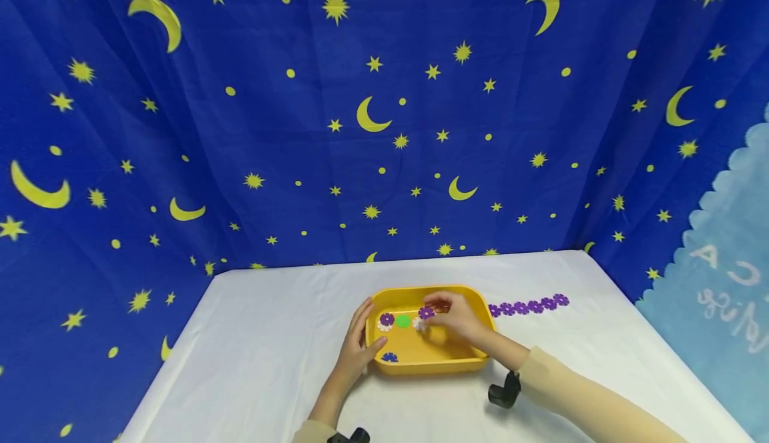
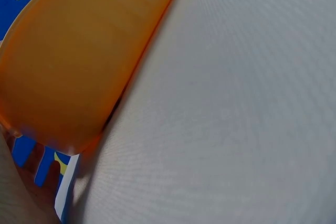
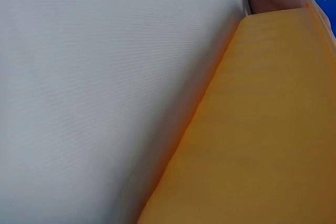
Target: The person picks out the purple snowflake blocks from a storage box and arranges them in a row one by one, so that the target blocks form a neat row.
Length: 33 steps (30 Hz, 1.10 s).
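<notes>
A yellow plastic tray [image 1: 429, 366] stands on the white table. My left hand [image 1: 354, 346] holds its left end, thumb at the near rim and fingers along the outer side; in the left wrist view the fingers show beside the tray's end. Over the tray, my right hand [image 1: 458, 319] pinches a purple snowflake disc [image 1: 426, 313] between thumb and fingers. A white disc [image 1: 417, 324] lies just below it. Also in the tray are a green disc [image 1: 402, 321], a purple disc [image 1: 387, 319] over a white disc [image 1: 384, 327], and a blue disc [image 1: 390, 357]. The right wrist view shows only the tray's outer wall.
A row of several purple snowflake discs [image 1: 521, 307] lies on the white tablecloth [image 1: 264, 336] right of the tray. A blue curtain [image 1: 384, 163] with yellow moons and stars hangs behind the table. Light-blue cloth [image 1: 721, 283] with white letters hangs at the right.
</notes>
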{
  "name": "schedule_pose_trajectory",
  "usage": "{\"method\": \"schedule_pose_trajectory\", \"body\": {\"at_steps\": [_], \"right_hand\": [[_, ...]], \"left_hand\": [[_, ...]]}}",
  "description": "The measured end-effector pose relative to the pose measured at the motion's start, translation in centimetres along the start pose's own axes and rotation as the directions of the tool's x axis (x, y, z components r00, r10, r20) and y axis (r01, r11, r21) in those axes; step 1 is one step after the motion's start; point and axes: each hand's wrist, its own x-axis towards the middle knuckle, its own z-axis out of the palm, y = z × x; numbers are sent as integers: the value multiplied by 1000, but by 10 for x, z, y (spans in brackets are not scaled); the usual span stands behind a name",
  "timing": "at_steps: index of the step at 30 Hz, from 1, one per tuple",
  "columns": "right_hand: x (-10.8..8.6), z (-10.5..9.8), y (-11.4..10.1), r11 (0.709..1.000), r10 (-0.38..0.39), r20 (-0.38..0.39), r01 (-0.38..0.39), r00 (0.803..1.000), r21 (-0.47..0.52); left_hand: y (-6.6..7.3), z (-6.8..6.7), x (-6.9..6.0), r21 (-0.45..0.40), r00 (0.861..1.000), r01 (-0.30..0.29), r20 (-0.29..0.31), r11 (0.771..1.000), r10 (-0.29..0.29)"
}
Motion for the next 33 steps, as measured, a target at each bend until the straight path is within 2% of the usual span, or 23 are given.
{"method": "schedule_pose_trajectory", "body": {"at_steps": [5, 8, 9, 16, 19, 22, 29, 33], "right_hand": [[-6, -11, 1, 1000, -2, -25, 2, 1000, -7], [-8, -18, -1, 999, 31, -45, -31, 999, 9], [-9, -21, -1, 999, 38, -47, -37, 998, 17], [-14, -38, 1, 998, 54, -60, -52, 997, 28], [-16, -44, 2, 998, 58, -76, -56, 995, 31], [-18, -50, 2, 995, 93, -94, -90, 991, 38], [-22, -67, 4, 987, 161, -137, -160, 978, 13], [-26, -77, 5, 984, 174, -161, -176, 971, 4]], "left_hand": [[2, 0, 0, -1, 1000, -2, -3, 1000, 2], [2, 1, 0, -5, 1000, 8, -2, 1000, -8], [-3, 2, 1, -6, 1000, 3, -7, 1000, -3], [-5, 1, 2, -10, 1000, 0, -5, 1000, 0], [-19, 1, 5, -5, 1000, 8, -12, 1000, -8], [-33, 2, 8, 2, 1000, 2, -28, 1000, -2], [-36, 2, 6, -1, 999, -17, -43, 1000, 17], [-34, 2, 6, 17, 999, 2, -40, 1000, -1]]}}
